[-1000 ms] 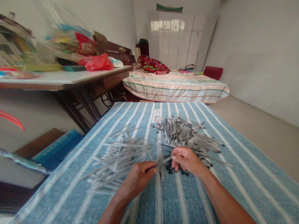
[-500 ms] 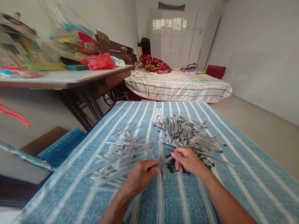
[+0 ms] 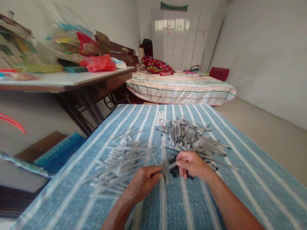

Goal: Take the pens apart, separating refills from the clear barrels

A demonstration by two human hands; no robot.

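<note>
Between my two hands runs a thin translucent pen barrel [image 3: 170, 166], slanting up to the right just above the cloth. My left hand [image 3: 144, 184] is closed, pinching its near end between thumb and fingers. The other end sits in the pinch of my right hand [image 3: 193, 166], whose fingers are curled. Left of the hands lies a loose pile of translucent barrels [image 3: 122, 159]. Beyond my right hand is a second pile of barrels with black ends [image 3: 196, 140]. Small black parts [image 3: 174, 172], perhaps caps, lie under my right hand, partly hidden by it.
A blue striped cloth [image 3: 153, 210] covers the table, with a small "With love" label [image 3: 160, 118] near the back. On the left stands a sewing-machine table [image 3: 88, 78] holding bags and a red plastic bag [image 3: 100, 63]. A bed [image 3: 179, 86] stands behind.
The whole view has shifted slightly to one side. Both hands keep their grip on the barrel, and a little more of it shows between them now.
</note>
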